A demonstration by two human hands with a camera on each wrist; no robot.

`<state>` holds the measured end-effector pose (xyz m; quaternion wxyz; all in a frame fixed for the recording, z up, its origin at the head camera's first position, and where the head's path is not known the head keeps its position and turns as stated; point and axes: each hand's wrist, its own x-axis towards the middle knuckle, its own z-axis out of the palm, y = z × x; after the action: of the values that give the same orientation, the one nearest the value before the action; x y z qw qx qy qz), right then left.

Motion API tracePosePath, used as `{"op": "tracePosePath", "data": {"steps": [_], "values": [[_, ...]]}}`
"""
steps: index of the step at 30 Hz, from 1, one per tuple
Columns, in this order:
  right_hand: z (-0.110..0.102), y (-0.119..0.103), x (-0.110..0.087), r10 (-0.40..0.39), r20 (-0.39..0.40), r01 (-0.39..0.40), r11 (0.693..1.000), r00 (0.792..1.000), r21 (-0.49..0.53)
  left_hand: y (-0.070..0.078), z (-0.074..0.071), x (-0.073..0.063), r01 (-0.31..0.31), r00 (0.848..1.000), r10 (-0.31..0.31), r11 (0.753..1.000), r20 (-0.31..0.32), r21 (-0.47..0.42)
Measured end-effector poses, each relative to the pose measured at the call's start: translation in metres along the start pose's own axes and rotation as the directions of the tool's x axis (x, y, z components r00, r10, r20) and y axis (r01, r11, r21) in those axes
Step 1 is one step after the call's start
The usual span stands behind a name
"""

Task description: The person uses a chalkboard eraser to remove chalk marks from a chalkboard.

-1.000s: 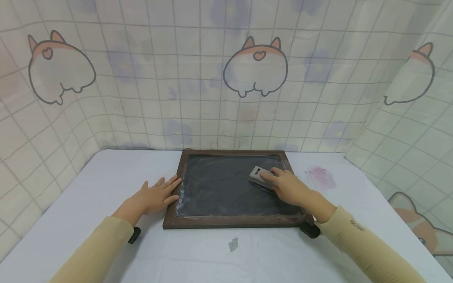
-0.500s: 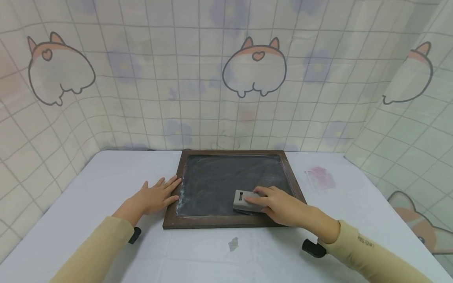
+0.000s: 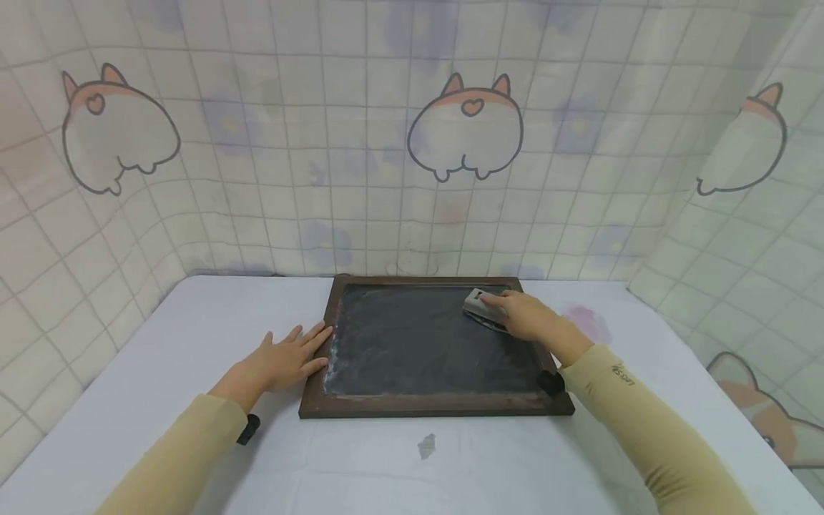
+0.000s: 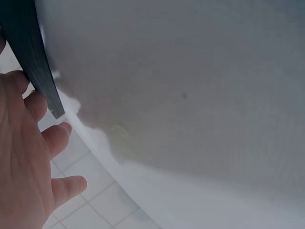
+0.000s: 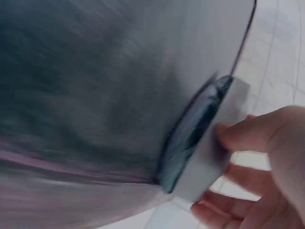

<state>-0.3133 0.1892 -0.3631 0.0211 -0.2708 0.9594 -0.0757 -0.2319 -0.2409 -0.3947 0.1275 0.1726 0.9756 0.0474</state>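
A chalkboard (image 3: 412,350) in a brown wooden frame lies on the table, its dark face hazed with faint chalk smears. My right hand (image 3: 524,315) grips a grey blackboard eraser (image 3: 478,303) at the board's far right part. In the right wrist view the thumb and fingers hold the eraser (image 5: 209,148) by its grey body, its dark pad against the board. My left hand (image 3: 283,363) rests with spread, straight fingers on the left side of the frame. The left wrist view shows those fingers (image 4: 57,138) along the frame's edge (image 4: 38,67).
The white-covered table (image 3: 360,465) has a grey-green patch (image 3: 427,446) in front of the board and a pink stain (image 3: 587,322) to its right. A checked cloth (image 3: 290,143) with cartoon corgis hangs behind and at both sides.
My right hand has swept the eraser from the board's right side toward the near middle, then back up to the far right. The left hand has stayed on the frame.
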Motion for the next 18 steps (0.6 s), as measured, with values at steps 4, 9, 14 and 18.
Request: {"op": "tracePosePath", "data": {"steps": [4,9,14,18], "values": [[-0.005,0.001,0.015,0.090,0.072,-0.089,0.996,0.993,-0.021,0.000,0.001,0.001,0.003,1.000,-0.003,1.000,0.001,0.004],[-0.001,-0.010,0.026,0.128,0.077,-0.124,0.991,0.989,-0.058,-0.001,0.001,0.002,0.011,1.000,-0.011,1.000,0.019,0.011],[0.008,-0.036,0.025,0.025,0.016,-0.024,0.997,1.000,-0.068,-0.001,0.002,0.002,0.015,1.000,-0.015,1.000,0.020,0.008],[0.017,-0.069,0.021,-0.161,-0.032,0.158,0.984,0.986,-0.086,-0.001,0.001,0.001,0.009,1.000,-0.009,1.000,0.006,0.009]]}}
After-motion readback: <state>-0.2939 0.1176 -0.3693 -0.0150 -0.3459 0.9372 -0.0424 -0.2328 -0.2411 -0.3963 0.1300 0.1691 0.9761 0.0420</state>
